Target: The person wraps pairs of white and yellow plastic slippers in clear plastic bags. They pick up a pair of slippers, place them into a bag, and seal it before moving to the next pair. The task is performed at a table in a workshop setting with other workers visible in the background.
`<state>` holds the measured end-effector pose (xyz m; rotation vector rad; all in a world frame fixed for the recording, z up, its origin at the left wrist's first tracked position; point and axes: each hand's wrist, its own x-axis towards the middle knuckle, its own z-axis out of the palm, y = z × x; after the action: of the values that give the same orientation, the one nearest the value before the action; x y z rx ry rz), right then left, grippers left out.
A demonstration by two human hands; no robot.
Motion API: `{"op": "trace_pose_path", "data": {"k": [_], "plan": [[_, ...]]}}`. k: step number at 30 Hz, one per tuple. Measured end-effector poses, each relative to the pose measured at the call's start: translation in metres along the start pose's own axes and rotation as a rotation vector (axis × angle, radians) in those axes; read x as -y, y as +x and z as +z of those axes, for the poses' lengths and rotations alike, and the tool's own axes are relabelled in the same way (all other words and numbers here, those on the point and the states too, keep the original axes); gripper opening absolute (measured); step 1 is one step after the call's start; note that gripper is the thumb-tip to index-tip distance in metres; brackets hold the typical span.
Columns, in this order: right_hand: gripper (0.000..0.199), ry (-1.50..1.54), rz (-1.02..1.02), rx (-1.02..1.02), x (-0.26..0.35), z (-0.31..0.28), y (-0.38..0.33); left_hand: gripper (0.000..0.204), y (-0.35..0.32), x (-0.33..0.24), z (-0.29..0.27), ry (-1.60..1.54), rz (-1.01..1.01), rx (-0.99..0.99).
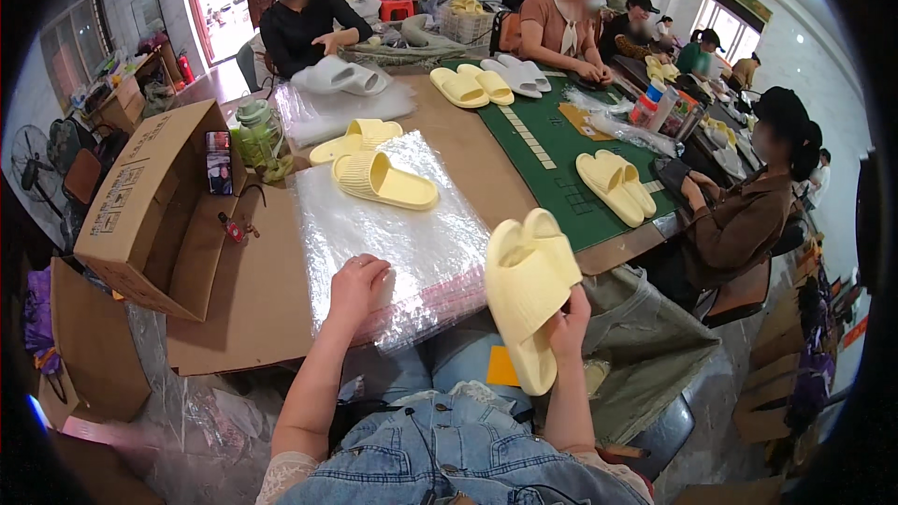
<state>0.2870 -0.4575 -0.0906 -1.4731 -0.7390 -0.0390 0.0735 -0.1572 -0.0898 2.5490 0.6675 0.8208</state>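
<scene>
My right hand [567, 323] is closed around a pair of pale yellow slippers [527, 295], held upright and tilted just off the table's front edge. Part of the second slipper is hidden behind the first. My left hand [358, 288] rests on the near part of a stack of clear plastic bags [440, 266], its fingers loosely bent and nothing visible in them. Further back on the bags lies a yellow slipper [385, 180] with a ribbed strap. Behind it is another yellow slipper [360, 136], partly covered.
To the left stands an open cardboard box [150, 215] with a phone [219, 164] at its edge, beside a green jug [260, 131]. Yellow slippers [615, 187] lie on a green mat [561, 196]. Several people work around the table. A grey-green sack [645, 346] hangs at the right.
</scene>
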Motion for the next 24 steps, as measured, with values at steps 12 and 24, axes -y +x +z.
{"op": "trace_pose_path", "data": {"k": [12,24], "plan": [[0.021,-0.363,-0.073,0.828,0.085,0.046,-0.005,0.015,0.030,-0.060,-0.040,-0.319,-0.033,0.207],[0.021,-0.228,-0.087,0.569,0.043,0.094,-0.022,0.020,-0.013,-0.146,-0.029,-0.560,0.332,0.315]]}}
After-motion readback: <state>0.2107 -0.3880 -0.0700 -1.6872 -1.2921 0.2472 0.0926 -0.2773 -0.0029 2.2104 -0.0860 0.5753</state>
